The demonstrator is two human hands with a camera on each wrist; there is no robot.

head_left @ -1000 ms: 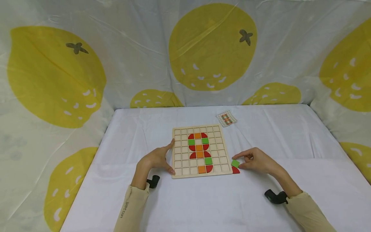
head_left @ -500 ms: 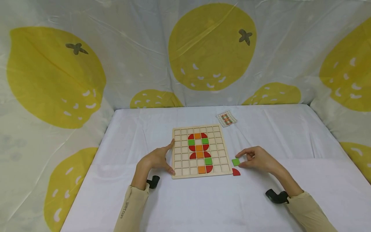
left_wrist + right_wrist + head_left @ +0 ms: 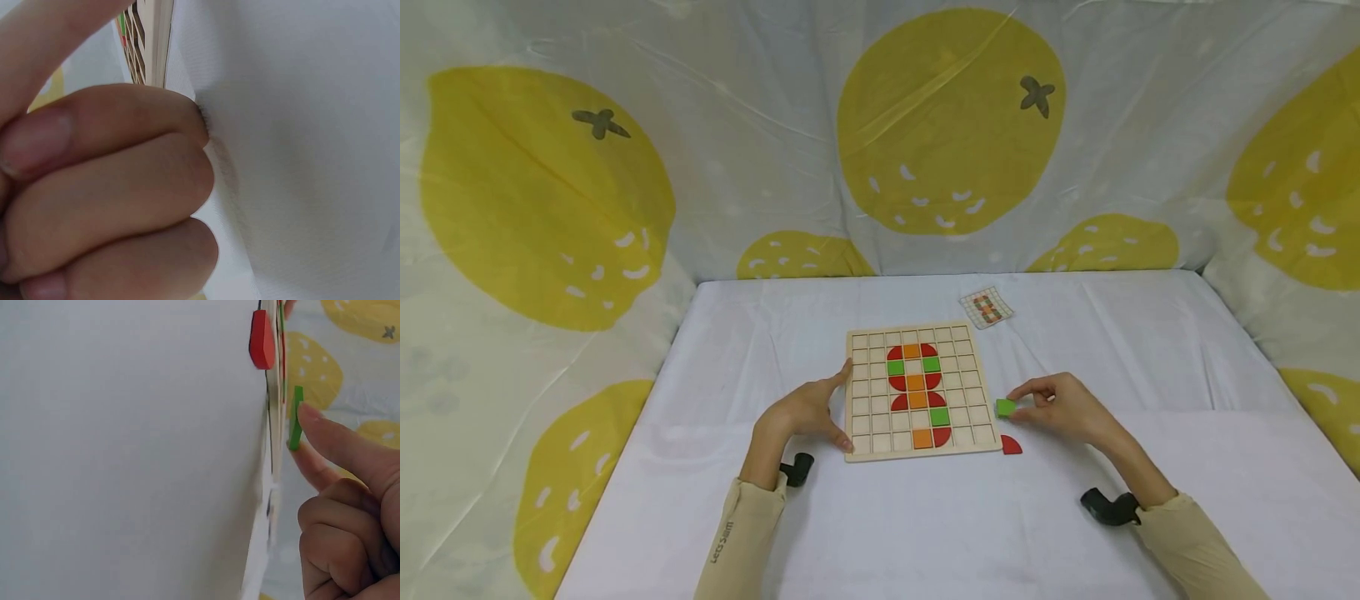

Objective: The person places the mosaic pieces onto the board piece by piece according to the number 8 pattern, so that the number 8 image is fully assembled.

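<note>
A pale wooden grid board [image 3: 970,417] lies on the white-covered table, with red quarter-circle, green square and orange square pieces set in its middle columns. My left hand [image 3: 805,410] rests on its left edge, index finger and thumb spread apart along it; in the left wrist view the other fingers [image 3: 112,187] are curled. Just off the board's right edge my right hand [image 3: 1066,410] pinches a green square tile [image 3: 1004,408] between thumb and index finger. The right wrist view shows that green tile [image 3: 296,422] held above the table, seen nearly edge-on.
A loose red quarter-circle piece [image 3: 1011,445] lies by the board's lower right corner. Behind the board, to the right, is a small printed pattern card [image 3: 987,307]. A lemon-print cloth [image 3: 951,125] hangs at the back and sides of the table.
My right hand has moved the green tile off the red piece, first right, then slightly up and back left, and tilted it. The left hand and board have not moved.
</note>
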